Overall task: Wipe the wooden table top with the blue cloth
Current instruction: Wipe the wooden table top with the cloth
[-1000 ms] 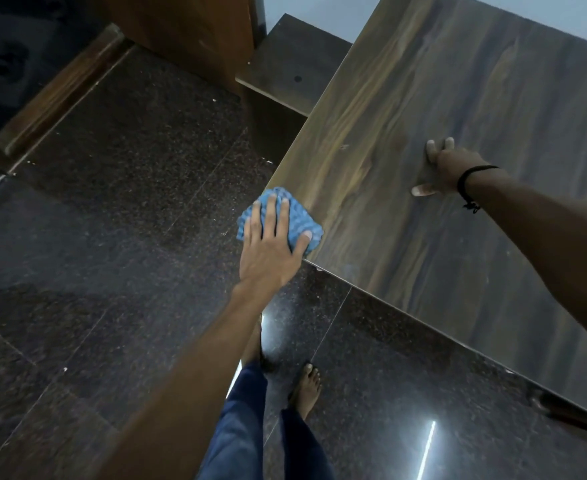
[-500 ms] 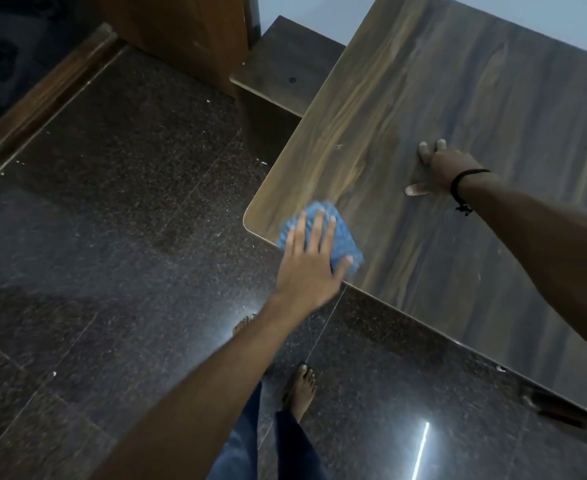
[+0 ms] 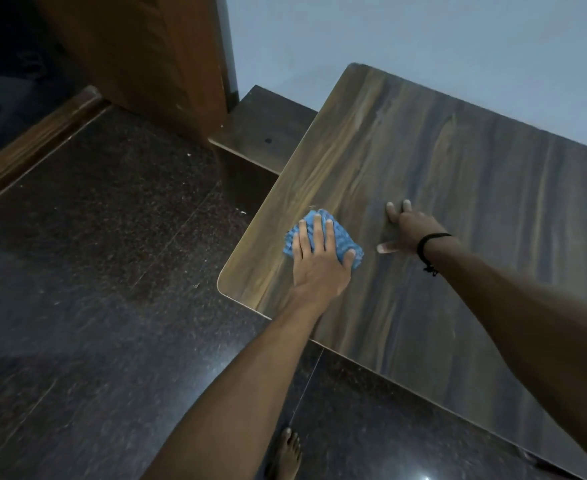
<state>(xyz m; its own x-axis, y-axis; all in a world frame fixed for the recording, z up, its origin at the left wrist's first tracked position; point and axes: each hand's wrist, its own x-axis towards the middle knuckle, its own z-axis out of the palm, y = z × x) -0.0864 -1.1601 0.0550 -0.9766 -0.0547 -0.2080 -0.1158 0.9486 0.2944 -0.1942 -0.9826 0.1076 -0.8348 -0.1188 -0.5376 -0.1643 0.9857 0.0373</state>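
Observation:
The wooden table top (image 3: pixel 475 202) fills the right half of the view, its rounded near-left corner toward me. My left hand (image 3: pixel 318 261) lies flat on the crumpled blue cloth (image 3: pixel 342 237), pressing it onto the table a little inside that corner; the cloth shows around my fingers. My right hand (image 3: pixel 406 226), with a black band at the wrist, rests on the table just right of the cloth, fingers spread and nothing in it.
A dark polished stone floor (image 3: pixel 94 271) lies to the left and in front. A lower dark wooden ledge (image 3: pixel 264 129) sits behind the table's left edge, beside a brown wooden door frame (image 3: pixel 153 57). A pale wall (image 3: pixel 423 39) backs the table. My bare foot (image 3: pixel 287 455) stands below.
My left hand slid the blue cloth from the table's near-left corner edge inward onto the surface. My right hand stayed planted. The view tilted up, showing more wall.

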